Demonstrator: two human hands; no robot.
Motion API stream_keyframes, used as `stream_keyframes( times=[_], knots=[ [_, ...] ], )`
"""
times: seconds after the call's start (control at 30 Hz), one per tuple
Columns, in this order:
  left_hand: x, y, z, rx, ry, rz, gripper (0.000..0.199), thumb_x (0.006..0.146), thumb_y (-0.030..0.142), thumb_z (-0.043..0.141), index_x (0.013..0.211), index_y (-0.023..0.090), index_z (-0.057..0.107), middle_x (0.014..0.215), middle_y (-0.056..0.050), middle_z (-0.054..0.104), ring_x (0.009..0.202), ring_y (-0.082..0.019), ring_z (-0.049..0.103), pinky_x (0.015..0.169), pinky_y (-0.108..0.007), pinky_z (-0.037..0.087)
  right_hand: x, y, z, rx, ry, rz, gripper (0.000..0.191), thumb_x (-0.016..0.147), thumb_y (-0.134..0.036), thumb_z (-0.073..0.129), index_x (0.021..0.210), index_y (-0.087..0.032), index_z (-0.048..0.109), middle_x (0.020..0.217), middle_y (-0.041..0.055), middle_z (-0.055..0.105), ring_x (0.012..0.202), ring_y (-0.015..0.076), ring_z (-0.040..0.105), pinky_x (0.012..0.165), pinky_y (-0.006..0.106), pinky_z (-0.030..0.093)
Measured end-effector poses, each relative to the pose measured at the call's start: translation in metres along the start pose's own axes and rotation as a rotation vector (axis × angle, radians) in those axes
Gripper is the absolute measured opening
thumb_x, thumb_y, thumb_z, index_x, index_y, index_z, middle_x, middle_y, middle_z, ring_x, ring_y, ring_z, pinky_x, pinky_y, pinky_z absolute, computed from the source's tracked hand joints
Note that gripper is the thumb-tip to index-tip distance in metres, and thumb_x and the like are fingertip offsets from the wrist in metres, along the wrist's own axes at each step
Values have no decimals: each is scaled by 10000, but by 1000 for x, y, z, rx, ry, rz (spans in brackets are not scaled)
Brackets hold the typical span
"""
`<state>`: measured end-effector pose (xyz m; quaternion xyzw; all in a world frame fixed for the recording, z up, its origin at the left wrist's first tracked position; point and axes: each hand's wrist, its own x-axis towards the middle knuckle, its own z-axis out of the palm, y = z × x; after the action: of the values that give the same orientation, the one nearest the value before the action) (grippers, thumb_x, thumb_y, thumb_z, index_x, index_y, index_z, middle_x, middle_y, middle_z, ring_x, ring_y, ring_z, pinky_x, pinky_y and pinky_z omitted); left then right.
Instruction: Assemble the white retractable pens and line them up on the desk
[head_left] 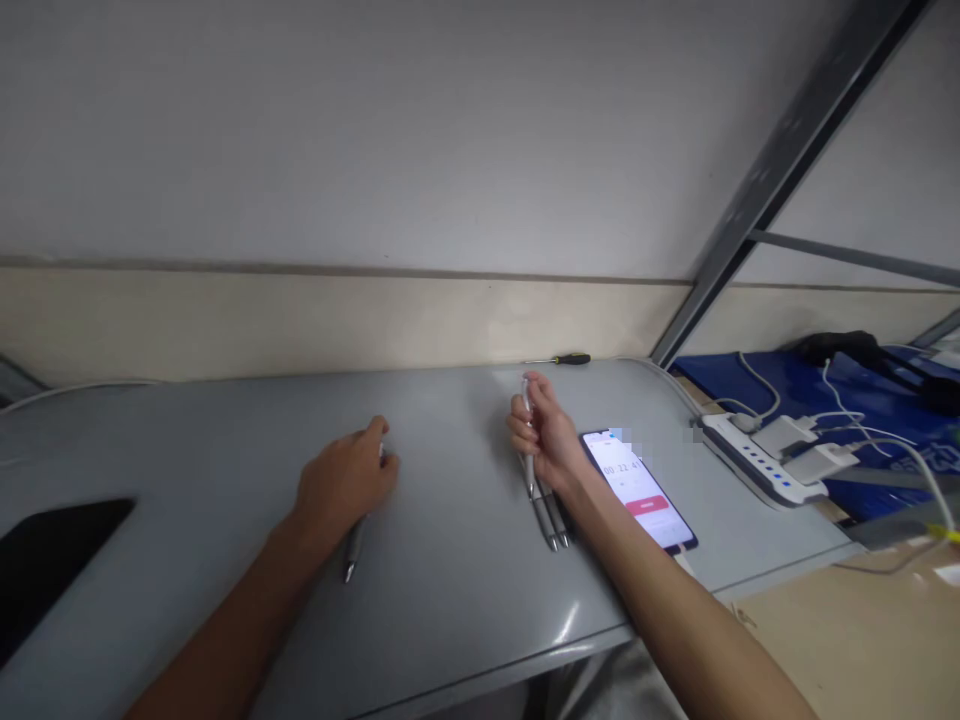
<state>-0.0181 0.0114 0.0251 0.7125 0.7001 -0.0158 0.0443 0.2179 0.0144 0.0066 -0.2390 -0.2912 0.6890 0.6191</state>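
My left hand (346, 475) is closed round a pen over the grey table, left of centre. The dark grip and silver tip of this pen (354, 550) stick out below the hand; most of its barrel is hidden. My right hand (551, 425) is wrapped round a second, silvery pen (529, 462), tip pointing down and thumb at its top end. Just under and beside that hand lie two more pens (553, 525) with dark grips and silver tips, side by side, their upper parts covered by the hand.
A phone (641, 490) with a lit timer screen lies right of my right forearm. Farther right is a white power strip (757, 465) with chargers and cables. A screwdriver (570, 359) rests by the wall. At the left is a black flat object (60, 560). A metal post (750, 240) rises at right.
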Motion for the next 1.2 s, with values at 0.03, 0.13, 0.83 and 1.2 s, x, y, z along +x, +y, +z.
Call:
stream_keyframes(
  times=[0.03, 0.13, 0.83, 1.2],
  knots=[
    [0, 0, 0, 5, 3, 1, 394, 868, 298, 389, 1234, 199, 495, 1071, -119, 686, 972, -308, 645, 719, -382, 482, 0, 0, 0, -1, 0, 1, 233, 871, -350, 621, 973, -309, 415, 590, -99, 347, 409, 55, 180, 369, 156, 63],
    [0, 1, 2, 8, 27, 22, 385, 874, 289, 374, 1227, 198, 498, 1058, -111, 689, 959, -298, 648, 707, -370, 478, 1, -2, -1, 0, 25, -25, 264, 851, -360, 637, 974, -315, 408, 582, -103, 352, 408, 56, 178, 369, 154, 71],
    [-2, 9, 4, -108, 92, 156, 325, 879, 260, 416, 1129, 170, 604, 987, -82, 708, 864, -235, 653, 694, -319, 436, -24, -28, -32, -1687, 486, -160, 314, 842, -222, 490, 1049, -121, 704, 888, 107, 708, 798, 199, 632, 735, 290, 433],
    [-3, 11, 5, -59, 112, 242, 253, 877, 248, 407, 968, 190, 636, 875, -69, 697, 793, -210, 639, 648, -295, 403, -26, -19, -35, -1891, 457, -32, 389, 851, -180, 513, 1213, -115, 642, 1016, 154, 707, 900, 230, 652, 790, 293, 426]
  ],
)
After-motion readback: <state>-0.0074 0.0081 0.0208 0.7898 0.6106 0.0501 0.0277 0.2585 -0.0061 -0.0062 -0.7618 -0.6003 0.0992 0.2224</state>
